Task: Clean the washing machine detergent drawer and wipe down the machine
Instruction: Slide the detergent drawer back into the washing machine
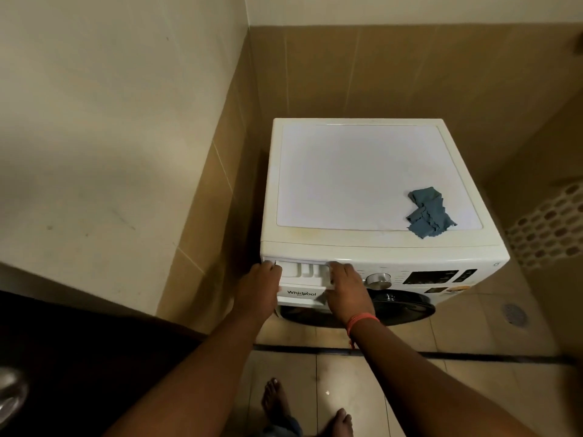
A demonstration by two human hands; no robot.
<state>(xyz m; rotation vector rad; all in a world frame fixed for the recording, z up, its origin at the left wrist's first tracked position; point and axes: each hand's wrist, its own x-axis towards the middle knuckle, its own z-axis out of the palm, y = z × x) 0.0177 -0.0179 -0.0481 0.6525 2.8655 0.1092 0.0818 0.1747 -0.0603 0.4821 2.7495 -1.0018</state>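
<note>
A white front-load washing machine (372, 171) stands in a tiled corner. Its detergent drawer (304, 272) at the top left of the front panel is pulled partly out, showing its white compartments. My left hand (260, 287) grips the drawer's left side. My right hand (345, 290) grips its right side, fingers curled over the top edge. A crumpled blue-grey cloth (429, 212) lies on the machine's lid near the front right corner.
A silver dial (378, 280) and dark display (430, 276) sit right of the drawer, above the dark round door (400, 305). A wall closes the left side. A perforated basket (549, 228) stands at right. A floor drain (514, 314) and my bare feet (277, 395) are below.
</note>
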